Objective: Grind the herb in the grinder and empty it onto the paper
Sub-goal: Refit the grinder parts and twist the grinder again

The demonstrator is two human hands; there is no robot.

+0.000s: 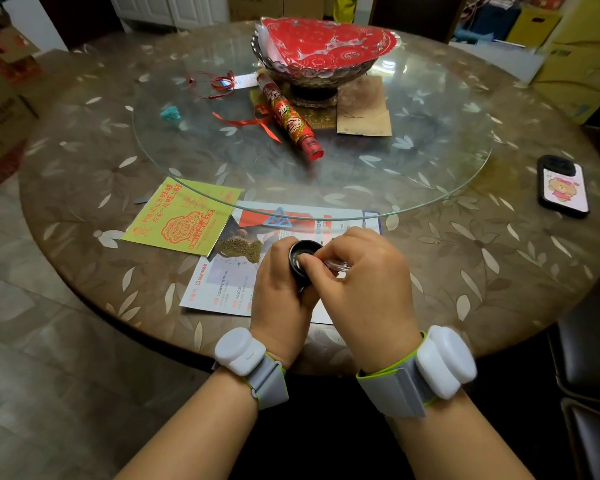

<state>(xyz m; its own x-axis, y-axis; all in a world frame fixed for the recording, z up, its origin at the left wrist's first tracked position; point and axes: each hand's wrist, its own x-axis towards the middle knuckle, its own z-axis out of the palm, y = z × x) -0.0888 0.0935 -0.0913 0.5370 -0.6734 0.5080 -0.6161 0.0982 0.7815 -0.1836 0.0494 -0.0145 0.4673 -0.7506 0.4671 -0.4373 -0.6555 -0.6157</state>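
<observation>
- Head view: the grinder (300,261), a dark round body, is held just above the paper (222,285) at the near edge of the table (499,271), its open rim tipped toward the camera.
- Left hand (281,296): fingers curled round the grinder from below and the left, clamped on it, probably to steady the body.
- Right hand (364,282): fingertips pinched together at the grinder's rim; a clear part shows under the fingers, but what it is cannot be told.
- Herb pile (238,250): a brown-green heap lies on the paper, just left of the left hand. Judgement: at least some emptying is done, and the hands stay over the sheet so that any spill lands on it.
- Paper: a printed leaflet, its far edge tucked under the glass turntable (430,188).
- Yellow sheet (184,216): lies beside the paper, to the left.
- Phone (563,187): lies well apart, at the right.
</observation>
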